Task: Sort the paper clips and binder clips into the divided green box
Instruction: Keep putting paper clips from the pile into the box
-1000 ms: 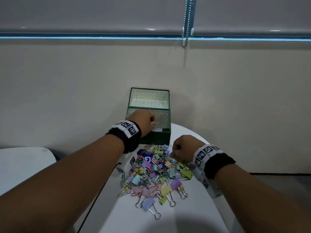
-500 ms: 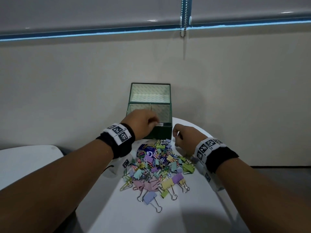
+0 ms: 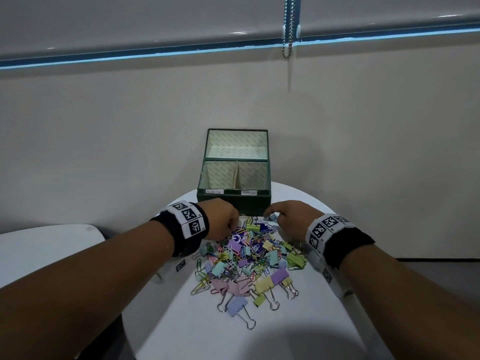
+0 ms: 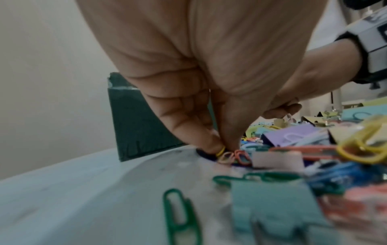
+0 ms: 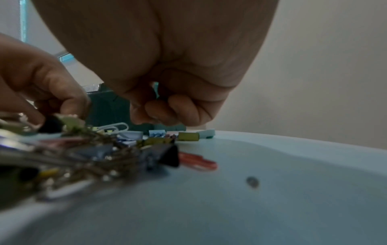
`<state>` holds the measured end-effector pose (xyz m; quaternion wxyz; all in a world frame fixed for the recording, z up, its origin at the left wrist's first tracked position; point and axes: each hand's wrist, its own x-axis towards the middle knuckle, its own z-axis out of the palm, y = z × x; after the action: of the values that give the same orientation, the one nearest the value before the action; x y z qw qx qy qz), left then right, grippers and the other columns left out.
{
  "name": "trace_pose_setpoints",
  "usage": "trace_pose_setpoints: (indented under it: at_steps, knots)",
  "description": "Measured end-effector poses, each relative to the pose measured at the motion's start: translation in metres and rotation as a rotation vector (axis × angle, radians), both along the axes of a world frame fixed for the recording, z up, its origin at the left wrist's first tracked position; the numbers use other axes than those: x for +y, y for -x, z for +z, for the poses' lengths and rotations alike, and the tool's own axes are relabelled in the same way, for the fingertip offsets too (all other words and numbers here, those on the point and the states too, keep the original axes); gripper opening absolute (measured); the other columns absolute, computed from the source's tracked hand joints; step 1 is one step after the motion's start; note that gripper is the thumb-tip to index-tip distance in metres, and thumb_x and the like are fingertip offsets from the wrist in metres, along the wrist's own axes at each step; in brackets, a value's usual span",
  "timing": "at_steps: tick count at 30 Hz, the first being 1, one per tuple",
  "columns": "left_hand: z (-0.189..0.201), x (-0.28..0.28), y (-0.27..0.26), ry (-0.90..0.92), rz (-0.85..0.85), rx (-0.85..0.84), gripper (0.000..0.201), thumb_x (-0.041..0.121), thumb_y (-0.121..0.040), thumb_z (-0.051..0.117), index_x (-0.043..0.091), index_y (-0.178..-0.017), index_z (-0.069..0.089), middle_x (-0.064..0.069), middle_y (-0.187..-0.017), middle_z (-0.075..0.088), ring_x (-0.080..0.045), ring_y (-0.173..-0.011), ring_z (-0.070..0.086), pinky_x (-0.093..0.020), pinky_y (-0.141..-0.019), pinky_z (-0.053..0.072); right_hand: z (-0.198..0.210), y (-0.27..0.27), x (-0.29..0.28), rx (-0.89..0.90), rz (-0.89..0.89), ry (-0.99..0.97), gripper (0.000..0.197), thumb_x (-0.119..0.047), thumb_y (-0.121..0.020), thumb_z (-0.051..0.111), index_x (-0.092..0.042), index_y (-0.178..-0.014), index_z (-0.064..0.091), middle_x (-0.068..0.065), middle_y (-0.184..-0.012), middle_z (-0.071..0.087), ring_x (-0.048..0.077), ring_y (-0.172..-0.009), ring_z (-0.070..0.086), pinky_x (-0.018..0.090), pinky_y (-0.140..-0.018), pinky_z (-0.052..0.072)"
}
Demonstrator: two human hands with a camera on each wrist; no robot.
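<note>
A heap of pastel binder clips and coloured paper clips (image 3: 249, 258) lies on the white round table (image 3: 207, 333). Behind it stands the divided green box (image 3: 233, 203), with two labelled front compartments and one at the rear. My left hand (image 3: 232, 222) is at the heap's far left edge, and its fingertips (image 4: 211, 145) pinch a yellow paper clip (image 4: 221, 151) among pink and orange ones. At the far right edge, just in front of the box, my right hand (image 3: 272, 216) is curled round a pale blue clip (image 3: 272, 217). A teal sliver (image 5: 156, 89) of it shows in the fist.
A second white table (image 3: 39, 250) stands to the left, with a gap between the two. A plain wall rises right behind the box, and a blind chain (image 3: 288, 27) hangs above. Green paper clips (image 4: 180, 215) lie loose on the heap's left side.
My left hand came back from over the box's front compartment down to the heap's far edge. My right hand moved forward from the heap's right side to just before the box.
</note>
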<state>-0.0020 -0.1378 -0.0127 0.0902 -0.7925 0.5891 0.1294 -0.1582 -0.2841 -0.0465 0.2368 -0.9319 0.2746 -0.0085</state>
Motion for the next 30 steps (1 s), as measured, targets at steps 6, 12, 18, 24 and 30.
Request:
trace_pose_setpoints:
  at_steps: [6, 12, 18, 24, 30]
  knots:
    - [0.010, -0.002, 0.002, 0.019, 0.023, -0.018, 0.024, 0.014, -0.091, 0.058, 0.025, -0.110, 0.068, 0.010, -0.097, 0.058, -0.013, -0.087, 0.053, -0.022, -0.076, 0.042, 0.005, 0.005, 0.009, 0.078, 0.074, -0.104, 0.059, -0.002, -0.096, 0.037, -0.046, -0.127, 0.063, -0.016, -0.071, 0.050, 0.009, -0.053, 0.049, 0.021, -0.053, 0.045]
    - [0.002, -0.009, 0.007, 0.058, -0.047, 0.042, 0.034, 0.010, -0.100, 0.049, 0.022, -0.129, 0.063, -0.006, -0.123, 0.055, -0.022, -0.102, 0.055, -0.029, -0.087, 0.044, 0.006, 0.003, 0.003, -0.024, -0.007, -0.011, 0.044, -0.004, -0.096, 0.040, -0.032, -0.120, 0.064, -0.010, -0.075, 0.050, 0.004, -0.057, 0.043, 0.022, -0.052, 0.036]
    - [-0.010, -0.004, 0.011, 0.013, -0.094, -0.111, 0.032, 0.023, -0.093, 0.057, 0.029, -0.124, 0.060, -0.002, -0.113, 0.051, -0.021, -0.093, 0.051, -0.034, -0.082, 0.050, 0.000, 0.002, 0.000, 0.057, 0.010, 0.003, 0.031, -0.017, -0.101, 0.042, -0.030, -0.117, 0.065, -0.001, -0.103, 0.063, 0.018, -0.090, 0.057, 0.027, -0.079, 0.045]
    - [0.000, 0.011, -0.004, 0.068, -0.107, -0.026, 0.026, 0.025, -0.093, 0.063, 0.031, -0.117, 0.069, 0.003, -0.108, 0.049, -0.018, -0.098, 0.058, -0.023, -0.083, 0.044, -0.001, 0.004, -0.002, 0.055, 0.002, 0.006, 0.018, -0.021, -0.096, 0.055, -0.034, -0.098, 0.068, -0.010, -0.094, 0.065, 0.015, -0.093, 0.063, 0.027, -0.082, 0.051]
    - [0.000, 0.012, -0.012, 0.016, -0.124, 0.000, 0.042, 0.025, -0.094, 0.065, 0.037, -0.134, 0.061, -0.001, -0.116, 0.052, -0.021, -0.107, 0.057, -0.027, -0.091, 0.046, 0.001, 0.005, -0.002, 0.041, -0.004, 0.048, 0.021, -0.031, -0.097, 0.057, -0.038, -0.106, 0.074, -0.013, -0.093, 0.061, 0.012, -0.089, 0.060, 0.028, -0.087, 0.050]
